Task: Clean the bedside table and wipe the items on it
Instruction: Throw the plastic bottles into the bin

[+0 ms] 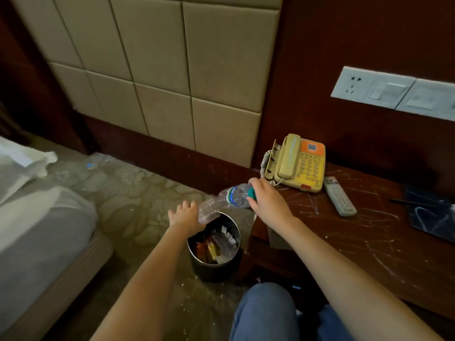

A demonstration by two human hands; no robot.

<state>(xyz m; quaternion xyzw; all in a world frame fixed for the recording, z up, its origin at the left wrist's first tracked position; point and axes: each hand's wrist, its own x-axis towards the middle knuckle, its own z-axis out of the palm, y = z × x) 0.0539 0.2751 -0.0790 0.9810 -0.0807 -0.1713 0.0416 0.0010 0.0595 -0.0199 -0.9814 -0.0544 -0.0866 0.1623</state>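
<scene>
My right hand (268, 201) grips the capped end of an empty clear plastic bottle (222, 201), which lies tilted with its base over the rim of a dark round bin (216, 265). My left hand (186, 215) rests on the bin's left rim, touching the bottle's base. The bin holds wrappers and crumpled paper. The dark wooden bedside table (344, 232) on the right is streaked with white marks. On it stand a beige and orange telephone (296, 163), a grey remote control (339, 196) and a dark blue tray (430, 215) with a pen.
A bed with white sheets (37, 217) fills the left. Patterned carpet (128, 193) with scattered crumbs lies between bed and table. A padded headboard wall (160, 70) and a socket and switch panel (394, 92) are behind. My knee in jeans (266, 313) is at the bottom.
</scene>
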